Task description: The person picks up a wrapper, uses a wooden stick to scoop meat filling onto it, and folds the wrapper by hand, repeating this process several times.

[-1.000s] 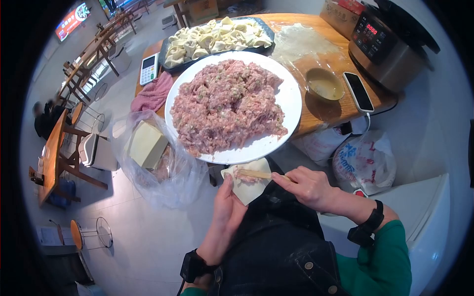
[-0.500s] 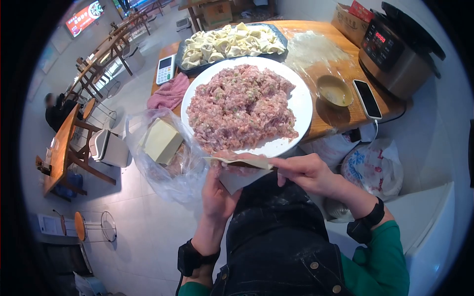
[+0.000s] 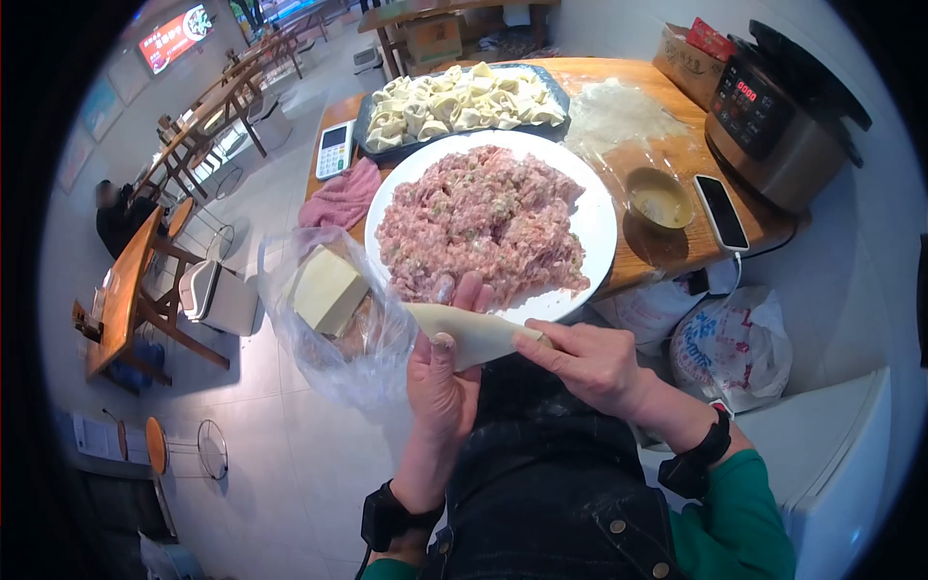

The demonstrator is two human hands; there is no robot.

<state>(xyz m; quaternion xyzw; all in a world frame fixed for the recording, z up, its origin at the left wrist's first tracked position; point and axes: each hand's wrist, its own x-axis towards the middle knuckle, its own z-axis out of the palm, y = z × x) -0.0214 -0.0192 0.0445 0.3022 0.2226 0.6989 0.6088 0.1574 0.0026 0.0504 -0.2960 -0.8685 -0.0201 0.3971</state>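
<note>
My left hand [image 3: 443, 372] grips a pale dumpling wrapper [image 3: 476, 333] folded over, thumb pressed on its near face and fingertips showing behind it. My right hand [image 3: 590, 363] pinches the wrapper's right end. Both hands hover just below the near rim of a large white plate [image 3: 595, 203] heaped with pink minced meat filling [image 3: 480, 221]. Behind the plate lies a dark tray of folded dumplings [image 3: 462, 101]. The stick seen earlier is hidden.
On the wooden table [image 3: 667, 253] are a small bowl [image 3: 659, 198], a phone [image 3: 721, 211], a cooker [image 3: 779, 106], a calculator [image 3: 334, 149] and a pink cloth [image 3: 340, 194]. A clear bag with stacked wrappers [image 3: 329, 289] sits left. Bags [image 3: 729, 343] stand right.
The wrapper, flat and open with filling a second ago, is now folded shut. Both hands rose toward the plate's rim. The stick is no longer visible.
</note>
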